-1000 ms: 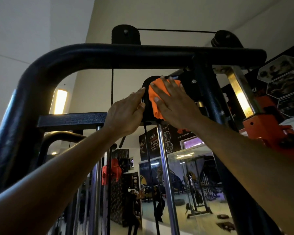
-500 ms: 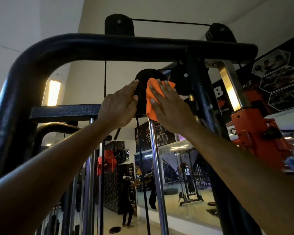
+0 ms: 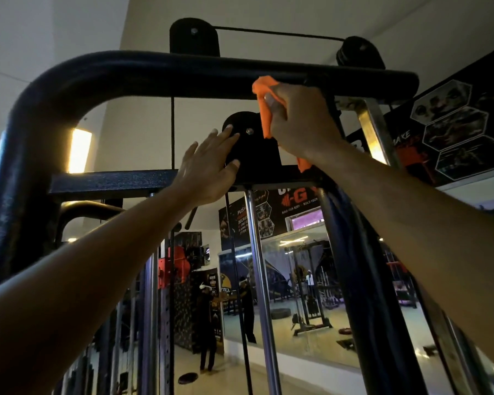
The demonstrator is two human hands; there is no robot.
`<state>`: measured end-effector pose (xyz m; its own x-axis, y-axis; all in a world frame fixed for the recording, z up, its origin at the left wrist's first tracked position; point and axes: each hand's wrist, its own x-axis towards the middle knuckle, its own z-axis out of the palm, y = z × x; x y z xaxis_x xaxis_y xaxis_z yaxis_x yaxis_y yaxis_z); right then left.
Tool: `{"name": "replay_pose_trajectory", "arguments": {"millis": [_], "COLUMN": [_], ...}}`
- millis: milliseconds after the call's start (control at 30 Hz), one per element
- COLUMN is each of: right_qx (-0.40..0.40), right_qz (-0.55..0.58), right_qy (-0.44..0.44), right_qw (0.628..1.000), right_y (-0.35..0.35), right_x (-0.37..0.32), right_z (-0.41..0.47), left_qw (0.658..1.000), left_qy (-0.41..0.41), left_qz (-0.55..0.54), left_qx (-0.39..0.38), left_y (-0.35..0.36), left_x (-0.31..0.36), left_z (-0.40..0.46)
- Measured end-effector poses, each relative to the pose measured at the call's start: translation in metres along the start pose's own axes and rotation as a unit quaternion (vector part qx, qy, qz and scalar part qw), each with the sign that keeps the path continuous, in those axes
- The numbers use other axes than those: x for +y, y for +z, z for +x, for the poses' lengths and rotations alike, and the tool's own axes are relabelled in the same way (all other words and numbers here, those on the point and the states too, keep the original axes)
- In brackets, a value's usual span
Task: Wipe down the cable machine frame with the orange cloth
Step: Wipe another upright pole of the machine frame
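Note:
The black cable machine frame point(image 3: 143, 72) arches overhead, with a flat crossbar point(image 3: 109, 182) lower down and a round pulley cover point(image 3: 244, 141) at its centre. My right hand point(image 3: 300, 124) grips the orange cloth point(image 3: 264, 109) bunched in curled fingers, lifted to just under the top tube; a corner of the cloth hangs below my wrist. My left hand point(image 3: 208, 166) rests flat with straight fingers on the pulley cover.
Chrome guide rods point(image 3: 261, 280) and a thin cable point(image 3: 172, 132) run down from the crossbar. Two upper pulleys point(image 3: 194, 35) sit on the top tube. An orange bracket point(image 3: 177, 266) shows at the left. A wall mirror point(image 3: 297, 295) and gym posters point(image 3: 451, 129) lie behind.
My right hand left the pulley cover, bunched the cloth and rose toward the top tube. My left hand stays on the pulley cover, fingers spread wider.

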<state>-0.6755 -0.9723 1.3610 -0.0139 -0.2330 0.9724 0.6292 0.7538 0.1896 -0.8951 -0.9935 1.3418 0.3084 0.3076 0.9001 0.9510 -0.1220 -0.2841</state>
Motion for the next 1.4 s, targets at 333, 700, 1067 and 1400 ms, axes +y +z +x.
{"name": "replay_pose_trajectory", "arguments": {"millis": [333,700,1067,1400], "right_qx": [-0.147,-0.116,-0.205,-0.147], "right_qz": [-0.177,-0.206,-0.139,-0.146], "right_qy": [0.012,0.092,0.043,0.148], "right_qw": [0.973,0.967,0.968,0.967], "right_y": [0.031,0.043,-0.013,-0.011], "right_x": [0.061,0.062,0.074,0.085], "right_z": [-0.148,-0.120,-0.114,-0.108], "left_qw": [0.991,0.986,0.985,0.995], "left_qy": [0.069,0.096,0.104,0.093], "left_qz": [0.115,0.133,0.134,0.005], "left_qx": [0.014,0.012,-0.004,0.033], "left_y": [0.032,0.044,0.058,0.053], "left_x": [0.016,0.022,0.042,0.085], "left_z": [-0.005,-0.004,-0.013,0.020]}}
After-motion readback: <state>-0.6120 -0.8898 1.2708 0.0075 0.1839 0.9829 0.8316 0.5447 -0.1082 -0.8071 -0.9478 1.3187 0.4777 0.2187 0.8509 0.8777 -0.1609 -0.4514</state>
